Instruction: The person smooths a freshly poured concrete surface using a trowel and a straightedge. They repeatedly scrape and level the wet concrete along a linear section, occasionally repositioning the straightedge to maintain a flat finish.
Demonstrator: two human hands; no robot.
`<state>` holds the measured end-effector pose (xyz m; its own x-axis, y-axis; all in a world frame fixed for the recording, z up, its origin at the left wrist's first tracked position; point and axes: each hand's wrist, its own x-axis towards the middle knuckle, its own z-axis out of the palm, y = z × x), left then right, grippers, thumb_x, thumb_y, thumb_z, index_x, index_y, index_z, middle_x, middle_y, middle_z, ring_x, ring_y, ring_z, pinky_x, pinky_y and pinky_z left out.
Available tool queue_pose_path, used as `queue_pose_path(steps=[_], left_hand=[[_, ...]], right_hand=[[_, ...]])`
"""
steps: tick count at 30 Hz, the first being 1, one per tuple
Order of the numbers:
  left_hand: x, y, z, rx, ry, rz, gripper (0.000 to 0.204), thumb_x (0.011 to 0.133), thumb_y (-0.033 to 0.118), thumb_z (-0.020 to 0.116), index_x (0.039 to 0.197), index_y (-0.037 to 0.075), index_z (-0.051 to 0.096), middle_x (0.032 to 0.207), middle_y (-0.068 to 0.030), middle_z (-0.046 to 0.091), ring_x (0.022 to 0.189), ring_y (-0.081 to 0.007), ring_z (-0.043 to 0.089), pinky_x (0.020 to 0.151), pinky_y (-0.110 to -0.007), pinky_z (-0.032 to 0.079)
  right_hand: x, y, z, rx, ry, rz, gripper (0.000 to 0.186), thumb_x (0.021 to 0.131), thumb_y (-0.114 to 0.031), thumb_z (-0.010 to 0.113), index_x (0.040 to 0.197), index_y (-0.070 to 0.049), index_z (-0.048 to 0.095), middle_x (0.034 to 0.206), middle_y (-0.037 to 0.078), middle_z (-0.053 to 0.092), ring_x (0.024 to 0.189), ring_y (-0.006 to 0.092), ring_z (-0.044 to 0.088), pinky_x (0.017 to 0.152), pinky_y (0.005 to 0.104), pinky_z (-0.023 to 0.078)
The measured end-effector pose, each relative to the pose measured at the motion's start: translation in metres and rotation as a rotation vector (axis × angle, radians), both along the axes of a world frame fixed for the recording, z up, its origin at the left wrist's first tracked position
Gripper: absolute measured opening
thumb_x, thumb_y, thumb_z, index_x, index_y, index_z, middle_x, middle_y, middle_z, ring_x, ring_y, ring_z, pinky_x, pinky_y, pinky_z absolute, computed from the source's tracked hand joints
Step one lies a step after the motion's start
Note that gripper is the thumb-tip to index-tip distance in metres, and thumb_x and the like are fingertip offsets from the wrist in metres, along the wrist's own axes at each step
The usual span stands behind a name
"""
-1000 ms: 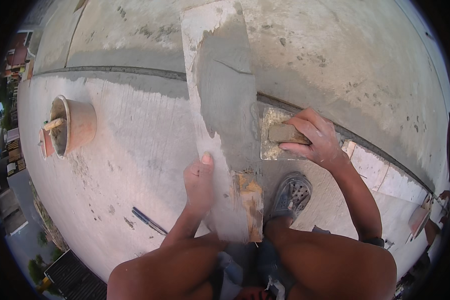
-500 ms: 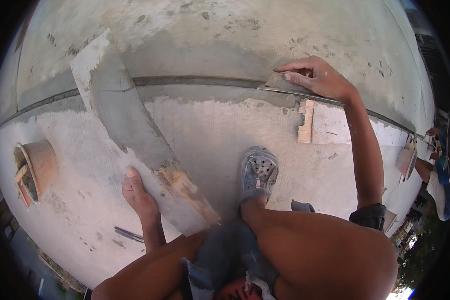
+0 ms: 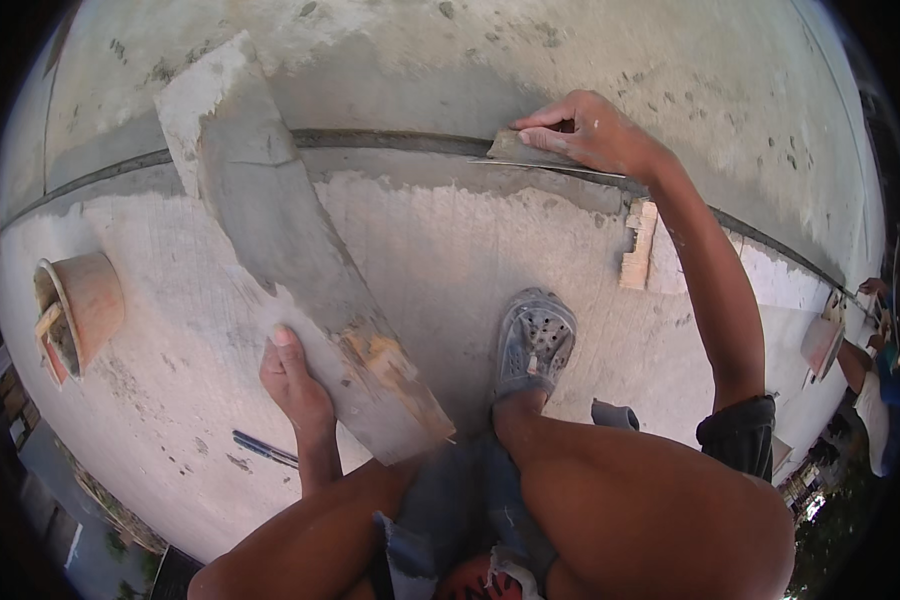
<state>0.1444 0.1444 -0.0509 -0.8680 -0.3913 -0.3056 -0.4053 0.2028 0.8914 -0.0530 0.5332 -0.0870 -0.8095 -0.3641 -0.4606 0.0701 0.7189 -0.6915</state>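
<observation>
1. Gripping the mortar-loaded wooden board [image 3: 182,115] by its near left edge, the left hand [image 3: 300,385] shows its thumb on top; its other fingers are hidden.
2. Farther out, the right hand [image 3: 595,130] has its fingers closed on the flat trowel [image 3: 518,150], held tilted along the groove [image 3: 390,141], right of the board.
3. Progress looks partial: darker grey mortar [image 3: 400,95] bands the concrete on both sides, yet the groove shows as a dark line, and much of the board's load seems unused.
4. Compared with one second ago, the trowel has gone from just beside the board to the groove, well apart from it; the board now slants leftward.
</observation>
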Motion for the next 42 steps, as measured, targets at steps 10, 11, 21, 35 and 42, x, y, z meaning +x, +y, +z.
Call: queue_pose_path(steps=[10, 11, 21, 35, 42], left_hand=[[0.0, -0.009, -0.006, -0.021, -0.014, -0.024, 0.047, 0.113, 0.035, 0.045, 0.112, -0.008, 0.064, 0.103, -0.0089, 0.07, 0.092, -0.0122, 0.06, 0.084, -0.027, 0.047], [-0.002, -0.007, -0.006, -0.005, -0.006, -0.016, 0.047, 0.113, 0.035, 0.045, 0.112, -0.009, 0.064, 0.103, -0.0091, 0.07, 0.092, -0.0126, 0.06, 0.084, -0.027, 0.047], [-0.009, 0.006, 0.003, -0.02, 0.044, 0.008, 0.048, 0.113, 0.035, 0.045, 0.116, -0.009, 0.064, 0.106, -0.0111, 0.07, 0.095, -0.0146, 0.061, 0.087, -0.029, 0.048], [-0.005, -0.006, 0.001, -0.004, 0.019, 0.014, 0.048, 0.113, 0.035, 0.045, 0.117, -0.009, 0.064, 0.106, -0.0094, 0.07, 0.095, -0.0132, 0.061, 0.086, -0.027, 0.047], [-0.004, -0.011, -0.002, -0.003, 0.03, 0.048, 0.047, 0.113, 0.033, 0.045, 0.114, -0.009, 0.064, 0.099, -0.0064, 0.068, 0.088, -0.011, 0.057, 0.081, -0.026, 0.044]], right_hand=[[0.015, 0.055, 0.024, 0.077, -0.08, -0.117, 0.034, 0.096, -0.035, 0.075, 0.115, -0.007, 0.08, 0.104, 0.011, 0.08, 0.09, 0.0173, 0.071, 0.085, 0.0348, 0.055], [0.015, 0.054, 0.024, 0.075, -0.072, -0.127, 0.034, 0.096, -0.035, 0.074, 0.114, -0.007, 0.08, 0.103, 0.011, 0.08, 0.09, 0.0168, 0.071, 0.084, 0.0347, 0.055], [-0.009, -0.032, -0.009, -0.071, 0.111, 0.004, 0.039, 0.099, -0.04, 0.068, 0.118, -0.007, 0.078, 0.103, 0.015, 0.079, 0.086, 0.0252, 0.071, 0.082, 0.0384, 0.055], [0.007, 0.029, 0.015, 0.071, -0.088, -0.131, 0.032, 0.099, -0.034, 0.07, 0.114, -0.007, 0.08, 0.096, 0.008, 0.079, 0.084, 0.0147, 0.068, 0.078, 0.0321, 0.053], [-0.015, -0.057, -0.01, -0.103, 0.126, -0.057, 0.036, 0.1, -0.038, 0.068, 0.111, -0.006, 0.08, 0.084, 0.006, 0.075, 0.073, 0.0141, 0.061, 0.074, 0.0335, 0.051]])
